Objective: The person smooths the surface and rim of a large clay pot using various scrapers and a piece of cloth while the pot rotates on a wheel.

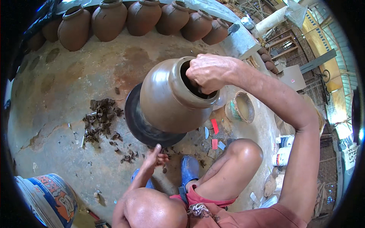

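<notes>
A large wet brown clay pot (167, 102) stands on a dark round turntable (133, 116), its mouth tipped toward me in this view. My right hand (207, 72) is curled inside the mouth; its fingertips, and anything they hold, are hidden. My left hand (156, 157) is at the turntable's near edge, thumb raised against it and fingers apart, holding nothing. Dark clay trimmings (102, 117) lie on the floor left of the wheel. Small red (214, 126) and blue (221, 146) flat pieces lie to the right, below a bucket of murky water (242, 108).
Several unfired pots (106, 21) line the back. My bent knees (243, 154) frame the near side, with blue clogs (189, 169) between. A white printed bucket (47, 197) stands at lower left. A concrete ledge (241, 41), boards (315, 60) and white containers (282, 155) are at the right.
</notes>
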{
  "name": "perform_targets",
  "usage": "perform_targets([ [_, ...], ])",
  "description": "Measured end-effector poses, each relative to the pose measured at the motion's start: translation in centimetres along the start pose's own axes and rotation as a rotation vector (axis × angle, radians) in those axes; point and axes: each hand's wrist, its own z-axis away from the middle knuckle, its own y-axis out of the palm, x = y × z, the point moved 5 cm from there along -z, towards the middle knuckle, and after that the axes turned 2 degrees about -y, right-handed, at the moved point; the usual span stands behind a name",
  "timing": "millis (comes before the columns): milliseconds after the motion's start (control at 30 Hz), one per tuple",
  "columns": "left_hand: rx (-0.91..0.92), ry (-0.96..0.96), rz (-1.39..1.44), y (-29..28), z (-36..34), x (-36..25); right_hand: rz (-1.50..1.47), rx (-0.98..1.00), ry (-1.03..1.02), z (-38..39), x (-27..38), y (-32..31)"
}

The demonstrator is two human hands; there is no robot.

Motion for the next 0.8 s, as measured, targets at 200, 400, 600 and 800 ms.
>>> perform_targets([
  [200, -0.176, 0.236, 0.075, -4.3, -5.2, -8.9, -0.041, 0.045, 0.021, 0.7, -0.9, 0.9],
  [400, -0.142, 0.083, 0.005, 1.5, -0.4, -0.6, -0.085, 0.054, 0.015, 0.9, -1.1, 0.8],
  [600, -0.117, 0.1, 0.044, -5.9, -3.8, -3.6, -0.066, -0.029, -0.065, -0.6, 0.0, -0.3],
  [800, -0.281, 0.118, -0.164, -1.7, -1.1, -3.8, -0.1, 0.02, -0.034, 0.1, -0.1, -0.2],
])
